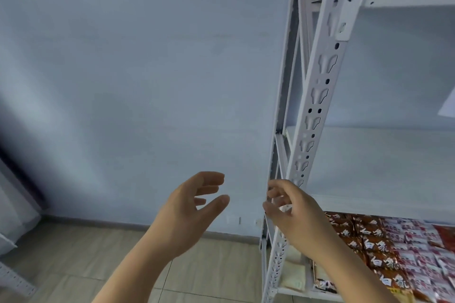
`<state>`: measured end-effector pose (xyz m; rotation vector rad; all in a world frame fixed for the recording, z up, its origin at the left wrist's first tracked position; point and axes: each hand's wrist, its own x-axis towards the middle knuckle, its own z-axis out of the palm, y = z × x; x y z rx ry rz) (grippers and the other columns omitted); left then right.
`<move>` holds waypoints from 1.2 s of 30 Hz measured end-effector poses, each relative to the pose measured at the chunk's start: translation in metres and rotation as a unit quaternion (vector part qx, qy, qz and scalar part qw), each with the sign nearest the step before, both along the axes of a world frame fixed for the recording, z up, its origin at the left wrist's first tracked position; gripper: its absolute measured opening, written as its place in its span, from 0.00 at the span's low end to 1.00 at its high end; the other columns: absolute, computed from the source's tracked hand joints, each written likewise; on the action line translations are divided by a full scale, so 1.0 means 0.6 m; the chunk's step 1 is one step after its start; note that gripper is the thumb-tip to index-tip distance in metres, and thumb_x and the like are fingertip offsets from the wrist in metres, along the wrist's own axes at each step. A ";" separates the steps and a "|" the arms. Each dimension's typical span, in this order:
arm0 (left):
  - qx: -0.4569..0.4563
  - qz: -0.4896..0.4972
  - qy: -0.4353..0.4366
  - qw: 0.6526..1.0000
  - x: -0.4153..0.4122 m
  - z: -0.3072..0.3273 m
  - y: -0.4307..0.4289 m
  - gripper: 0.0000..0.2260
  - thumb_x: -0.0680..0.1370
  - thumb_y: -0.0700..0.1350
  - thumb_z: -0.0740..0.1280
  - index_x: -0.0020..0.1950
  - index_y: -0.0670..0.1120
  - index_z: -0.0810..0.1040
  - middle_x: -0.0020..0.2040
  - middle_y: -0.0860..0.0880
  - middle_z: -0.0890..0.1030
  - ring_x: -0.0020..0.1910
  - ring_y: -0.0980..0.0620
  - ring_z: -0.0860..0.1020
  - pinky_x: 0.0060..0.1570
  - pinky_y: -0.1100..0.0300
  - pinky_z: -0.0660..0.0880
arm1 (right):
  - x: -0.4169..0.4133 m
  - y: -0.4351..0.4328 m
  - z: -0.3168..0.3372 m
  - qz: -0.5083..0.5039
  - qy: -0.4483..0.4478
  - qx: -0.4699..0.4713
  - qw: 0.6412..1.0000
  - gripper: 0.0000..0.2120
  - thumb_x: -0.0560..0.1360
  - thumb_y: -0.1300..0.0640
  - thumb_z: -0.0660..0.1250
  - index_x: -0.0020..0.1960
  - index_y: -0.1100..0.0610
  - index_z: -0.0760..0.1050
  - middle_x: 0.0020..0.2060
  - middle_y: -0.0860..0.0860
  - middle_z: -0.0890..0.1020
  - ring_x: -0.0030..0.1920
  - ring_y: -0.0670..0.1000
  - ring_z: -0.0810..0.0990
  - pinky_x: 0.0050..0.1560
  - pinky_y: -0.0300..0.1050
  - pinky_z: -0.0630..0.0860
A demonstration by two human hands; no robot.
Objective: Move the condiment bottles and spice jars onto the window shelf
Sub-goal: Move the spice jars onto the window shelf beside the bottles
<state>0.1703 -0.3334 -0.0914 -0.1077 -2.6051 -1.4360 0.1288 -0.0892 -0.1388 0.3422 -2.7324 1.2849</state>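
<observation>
Rack (pixel 317 96), white slotted steel, left hand (pixel 187 214), right hand (pixel 298 214), loose-fingered

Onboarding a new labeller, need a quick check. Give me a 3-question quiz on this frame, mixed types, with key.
1. True or false: the left hand holds a bottle.
2. What lies on the low shelf of the white rack? A) snack packets B) spice jars C) plates
3. Fill in: the hand that overlaps the front post in this view is the ____ hand.

Key: 1 false, its fingers are spread and hold nothing. 2 A. 3 right: the right hand.
</observation>
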 end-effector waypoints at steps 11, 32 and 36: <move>-0.012 -0.029 0.007 0.999 -0.062 -0.002 0.242 0.10 0.78 0.52 0.72 0.59 0.60 0.80 0.57 0.68 0.82 0.59 0.68 0.79 0.60 0.60 0.78 | -0.050 0.241 -0.006 -0.013 0.014 0.001 1.000 0.14 0.79 0.44 0.68 0.63 0.37 0.71 0.54 0.32 0.77 0.54 0.34 0.77 0.52 0.40 0.80; -0.014 -0.064 -0.034 0.997 -0.165 -0.019 0.676 0.09 0.78 0.51 0.72 0.58 0.60 0.80 0.55 0.71 0.81 0.56 0.69 0.80 0.54 0.67 0.77 | -0.137 0.771 -0.030 -0.125 0.011 0.013 0.992 0.13 0.79 0.49 0.70 0.62 0.44 0.75 0.53 0.37 0.79 0.53 0.37 0.79 0.47 0.33 0.74; -0.023 -0.070 -0.046 0.996 -0.177 -0.028 0.702 0.10 0.78 0.51 0.72 0.58 0.61 0.80 0.56 0.70 0.81 0.57 0.68 0.80 0.56 0.64 0.78 | -0.177 0.861 -0.034 -0.207 0.041 -0.001 0.977 0.14 0.78 0.53 0.71 0.62 0.52 0.76 0.54 0.45 0.81 0.52 0.46 0.80 0.52 0.41 0.73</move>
